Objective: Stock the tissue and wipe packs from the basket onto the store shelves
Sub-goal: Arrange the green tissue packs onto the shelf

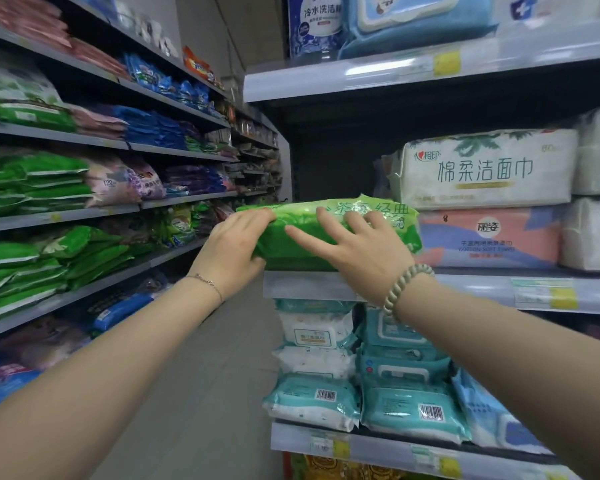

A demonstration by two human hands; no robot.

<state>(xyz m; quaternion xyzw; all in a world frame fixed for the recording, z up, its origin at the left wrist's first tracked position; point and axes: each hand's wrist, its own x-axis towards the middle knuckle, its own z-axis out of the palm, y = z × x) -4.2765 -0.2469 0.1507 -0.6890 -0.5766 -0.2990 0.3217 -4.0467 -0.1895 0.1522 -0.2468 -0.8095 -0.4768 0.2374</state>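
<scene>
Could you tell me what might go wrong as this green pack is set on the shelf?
1. The green pack's left end sticks out past the end of the shelf, where the left hand grips it; released there, it might tip into the aisle.
2. The right hand only presses it with flat fingers; a push rightwards could nudge the pink pack and the white pack stacked on it.

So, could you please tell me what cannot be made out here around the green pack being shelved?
Head view only:
- The basket: outside the frame.
- The green pack: print partly covered by the right hand; left end wrapped by the left hand.
- The price tags: blurred, unreadable.
- The shelf recess behind the pack: too dark.
</scene>
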